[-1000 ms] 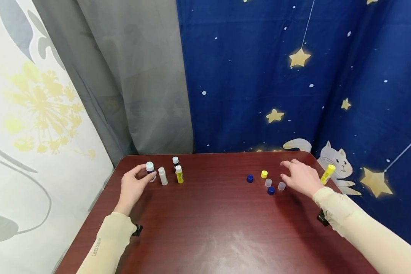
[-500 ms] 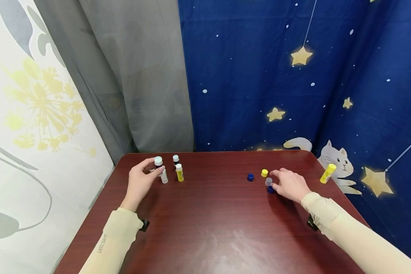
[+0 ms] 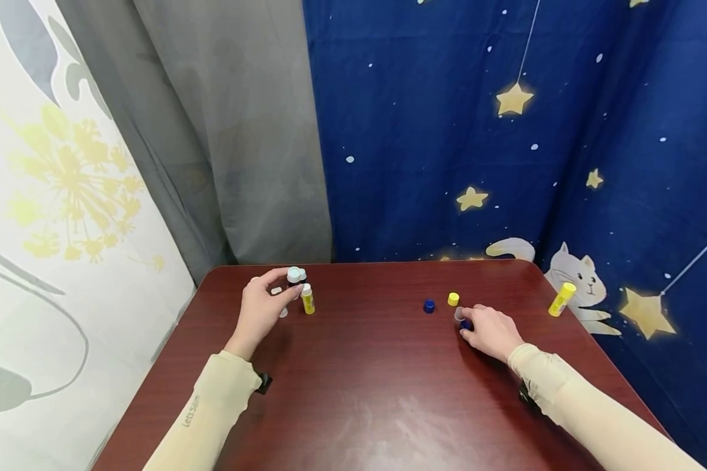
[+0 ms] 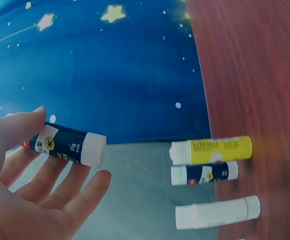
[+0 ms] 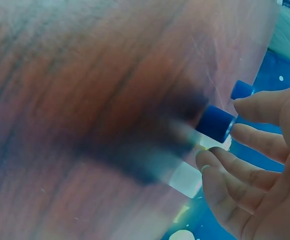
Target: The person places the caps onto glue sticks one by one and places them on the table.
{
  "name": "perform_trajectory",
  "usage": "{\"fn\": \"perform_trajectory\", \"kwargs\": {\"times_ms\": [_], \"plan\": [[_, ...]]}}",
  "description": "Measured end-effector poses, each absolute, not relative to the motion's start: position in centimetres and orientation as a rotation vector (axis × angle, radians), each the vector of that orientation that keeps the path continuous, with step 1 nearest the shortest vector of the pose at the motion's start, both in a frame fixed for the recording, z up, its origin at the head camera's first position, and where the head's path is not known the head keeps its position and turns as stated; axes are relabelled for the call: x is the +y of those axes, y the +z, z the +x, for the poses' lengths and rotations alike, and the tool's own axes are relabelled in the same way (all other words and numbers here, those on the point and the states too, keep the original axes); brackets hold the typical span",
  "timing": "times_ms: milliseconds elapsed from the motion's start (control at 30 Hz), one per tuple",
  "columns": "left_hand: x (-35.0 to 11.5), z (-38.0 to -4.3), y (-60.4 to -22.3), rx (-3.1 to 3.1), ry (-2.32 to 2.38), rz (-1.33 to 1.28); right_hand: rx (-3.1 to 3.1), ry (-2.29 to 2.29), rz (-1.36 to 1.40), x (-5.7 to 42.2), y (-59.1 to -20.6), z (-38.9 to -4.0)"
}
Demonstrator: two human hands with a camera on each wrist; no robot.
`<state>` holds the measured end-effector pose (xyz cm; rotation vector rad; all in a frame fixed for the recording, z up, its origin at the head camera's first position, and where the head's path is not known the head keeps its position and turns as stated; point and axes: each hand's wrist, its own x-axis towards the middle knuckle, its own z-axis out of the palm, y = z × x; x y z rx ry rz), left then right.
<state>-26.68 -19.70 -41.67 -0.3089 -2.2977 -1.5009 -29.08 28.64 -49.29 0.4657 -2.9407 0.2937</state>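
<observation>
My left hand (image 3: 262,311) holds a navy glue stick (image 4: 67,145) with a white end, thumb and fingers round its lower part. Beside it stand a yellow glue stick (image 3: 309,301), another navy glue stick (image 4: 205,173) and a white glue stick (image 4: 218,212), partly behind the hand in the head view. My right hand (image 3: 490,332) is low over small caps, fingers loosely bent. Its thumb and index fingertips are right at the upper rim of a blue cap (image 5: 217,123). A translucent cap (image 5: 186,179) is by the other fingertips; another translucent cap (image 3: 459,314) shows beside the index finger.
Farther left on the table (image 3: 359,366) are a second blue cap (image 3: 429,306) and a yellow cap (image 3: 453,299). A yellow glue stick (image 3: 562,299) stands near the right edge. Curtains (image 3: 424,163) hang behind the table's far edge.
My left hand has carried the navy glue stick to the right, towards the standing ones. My right hand has moved left and down over the caps, covering one translucent cap in the head view.
</observation>
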Motion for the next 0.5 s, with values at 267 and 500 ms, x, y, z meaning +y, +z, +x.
{"fn": "perform_trajectory", "kwargs": {"times_ms": [267, 500], "plan": [[-18.0, -27.0, -41.9, -2.328, -1.354, -0.361, -2.880, 0.318, 0.507, 28.9, -50.4, -28.9], [-16.7, -27.0, -42.4, -2.357, -1.222, -0.418, -2.878, 0.332, 0.483, 28.9, -50.2, -29.0]]}}
